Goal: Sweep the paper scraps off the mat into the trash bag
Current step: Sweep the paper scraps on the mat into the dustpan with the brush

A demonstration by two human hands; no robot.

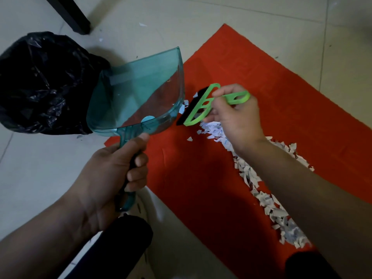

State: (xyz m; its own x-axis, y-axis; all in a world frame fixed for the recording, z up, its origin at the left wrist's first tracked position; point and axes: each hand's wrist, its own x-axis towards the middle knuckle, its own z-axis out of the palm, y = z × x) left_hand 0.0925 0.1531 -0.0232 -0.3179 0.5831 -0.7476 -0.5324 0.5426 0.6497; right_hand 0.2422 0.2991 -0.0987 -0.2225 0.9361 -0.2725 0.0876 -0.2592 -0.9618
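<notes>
Sweeping stage: head view, early going; the dustpan (138, 93) looks nearly bare, so most of the job seems left.
Left hand (112, 172): fingers wrapped round the teal dustpan's handle, the pan tilted over the mat's left edge.
Right hand (235, 115): pinching the green brush (205, 105), its dark bristles just beside the pan's lip.
Paper scraps (259, 184): a long band on the red mat (281, 97), running from the brush toward the near right.
Trash bag (40, 81): black, on the floor far left, touching the pan's back; a few stray scraps lie on the tiles.
</notes>
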